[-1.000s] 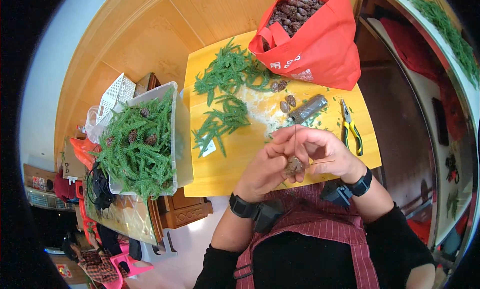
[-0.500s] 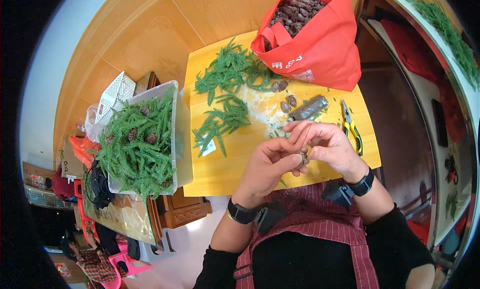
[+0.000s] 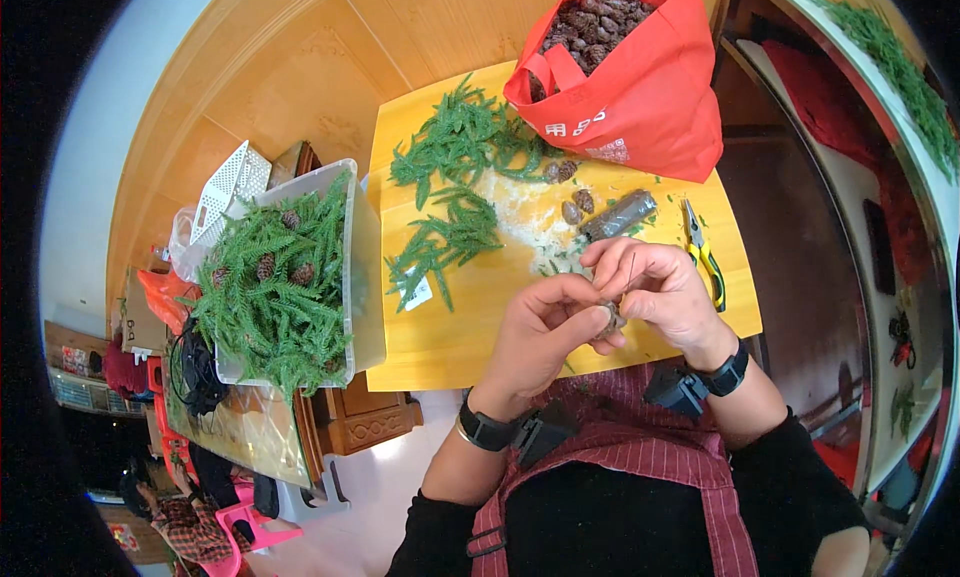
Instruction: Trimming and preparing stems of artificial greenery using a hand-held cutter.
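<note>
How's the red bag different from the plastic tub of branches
The bag is red cloth-like material; the tub is see-through and stiff-walled. The bag stands on the yellow table; the tub stands by its left edge. The bag holds brown pine cones; the tub holds mostly green branches with a few cones. Both are open on top.

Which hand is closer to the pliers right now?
Right. The right hand is just lower left of the pliers, overlapping one handle in view; the left hand is farther left, beyond the right hand.
</note>
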Available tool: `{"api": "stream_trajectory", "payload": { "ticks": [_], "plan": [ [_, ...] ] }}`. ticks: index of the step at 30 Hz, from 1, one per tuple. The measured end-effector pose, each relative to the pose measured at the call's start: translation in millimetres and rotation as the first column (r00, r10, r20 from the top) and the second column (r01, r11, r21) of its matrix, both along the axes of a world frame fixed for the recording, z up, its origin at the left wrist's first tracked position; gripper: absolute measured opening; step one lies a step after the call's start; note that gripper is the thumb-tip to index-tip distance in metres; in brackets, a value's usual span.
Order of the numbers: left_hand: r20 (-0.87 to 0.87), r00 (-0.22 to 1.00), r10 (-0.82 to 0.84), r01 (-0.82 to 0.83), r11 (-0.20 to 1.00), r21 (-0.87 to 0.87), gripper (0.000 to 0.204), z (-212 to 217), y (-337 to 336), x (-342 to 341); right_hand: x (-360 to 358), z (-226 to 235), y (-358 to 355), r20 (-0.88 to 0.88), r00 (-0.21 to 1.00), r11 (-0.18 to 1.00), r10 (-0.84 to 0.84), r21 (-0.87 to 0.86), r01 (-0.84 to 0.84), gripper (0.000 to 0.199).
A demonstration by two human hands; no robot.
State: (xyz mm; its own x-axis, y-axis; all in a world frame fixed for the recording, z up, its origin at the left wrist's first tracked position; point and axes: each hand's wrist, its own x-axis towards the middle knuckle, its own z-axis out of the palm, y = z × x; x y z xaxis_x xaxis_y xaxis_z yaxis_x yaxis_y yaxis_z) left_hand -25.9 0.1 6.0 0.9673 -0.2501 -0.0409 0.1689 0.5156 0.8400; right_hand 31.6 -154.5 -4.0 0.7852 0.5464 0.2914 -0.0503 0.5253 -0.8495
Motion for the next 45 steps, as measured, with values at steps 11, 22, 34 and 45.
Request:
{"api": "stream_trajectory", "payload": {
  "ticks": [11,22,34,45],
  "plan": [
    [0.063,0.998,-0.008,0.011,0.999,-0.041,0.007,5.1,-1.4,-0.9,-2.3,8.6,-5.4,0.009,1.000,1.000,0.015,-0.025,-0.015,0.018],
    [0.086,0.996,-0.039,0.041,0.999,-0.023,0.013,4.7,-1.1,-0.2,-1.7,-1.6,-9.5,0.010,0.990,0.984,0.140,0.107,-0.140,0.008],
    [0.279,0.960,0.024,-0.040,0.998,0.051,0.015,2.4,-3.5,-0.4,-10.5,10.8,-13.0,0.024,1.000,0.999,0.001,-0.050,0.001,0.013],
    [0.856,0.512,-0.070,-0.716,0.516,0.470,0.023,5.3,-10.7,2.0,-18.2,1.5,-3.5,0.114,0.962,0.962,-0.247,-0.086,0.257,0.013]
  ]
}}
